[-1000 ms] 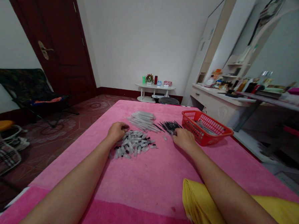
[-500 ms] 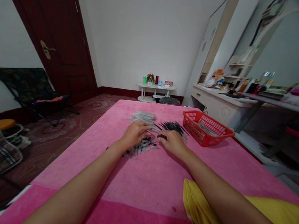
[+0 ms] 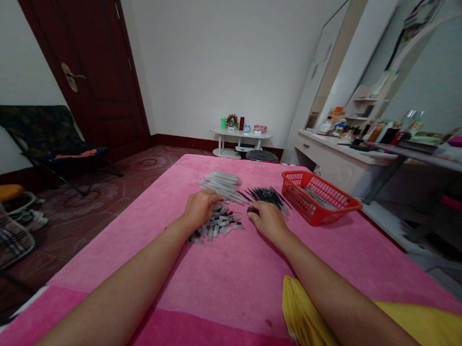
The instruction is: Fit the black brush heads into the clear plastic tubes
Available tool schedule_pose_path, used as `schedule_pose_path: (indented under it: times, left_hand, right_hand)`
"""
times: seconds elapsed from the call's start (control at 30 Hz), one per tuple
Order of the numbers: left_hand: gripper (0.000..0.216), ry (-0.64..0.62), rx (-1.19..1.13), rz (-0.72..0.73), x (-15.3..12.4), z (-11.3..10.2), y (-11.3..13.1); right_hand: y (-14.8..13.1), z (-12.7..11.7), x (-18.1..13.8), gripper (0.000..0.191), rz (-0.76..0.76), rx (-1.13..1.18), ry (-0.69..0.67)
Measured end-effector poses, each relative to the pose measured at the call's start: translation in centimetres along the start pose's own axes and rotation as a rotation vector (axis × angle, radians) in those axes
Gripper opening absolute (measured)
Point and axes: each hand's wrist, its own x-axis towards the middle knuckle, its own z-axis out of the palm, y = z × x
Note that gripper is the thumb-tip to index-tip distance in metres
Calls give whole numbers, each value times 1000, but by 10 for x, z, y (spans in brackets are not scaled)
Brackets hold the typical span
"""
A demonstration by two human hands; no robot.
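My left hand (image 3: 202,207) is curled, fingers together, over the left side of a heap of small whitish and black caps (image 3: 220,224). Whatever its fingertips hold, if anything, is hidden. Just beyond it lies a pile of slim translucent tubes (image 3: 220,184) that look like pen barrels. My right hand (image 3: 270,218) is closed to the right of the caps, with a dark patch between thumb and fingers that I cannot make out. Behind it a bunch of thin black-ended sticks (image 3: 269,195), like pens or refills, fans out on the pink cloth (image 3: 206,283).
A red plastic basket (image 3: 314,217) with several thin greyish sticks stands right of the black bunch. Yellow cloth (image 3: 306,313) lies under my right forearm. A cluttered dressing table (image 3: 338,157) is at the right, a folding chair (image 3: 54,133) at the left.
My left hand has drawn back to the left, uncovering more of the caps. My right hand has shifted slightly right, so the gap between the hands is wider.
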Motion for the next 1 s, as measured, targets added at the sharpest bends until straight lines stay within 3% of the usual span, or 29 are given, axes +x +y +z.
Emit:
schedule_pose_path:
  times: [0.3, 0.63, 1.0]
  left_hand:
    - [25, -21, 55, 10, -1, 4, 0]
    - [24, -11, 71, 16, -2, 4, 3]
    - [23, -40, -11, 79, -1, 5, 8]
  right_hand:
    - [18, 6, 2, 15, 104, -108, -11]
    - [2, 16, 4, 26, -183, 16, 4]
    - [8, 25, 13, 40, -234, -118, -42]
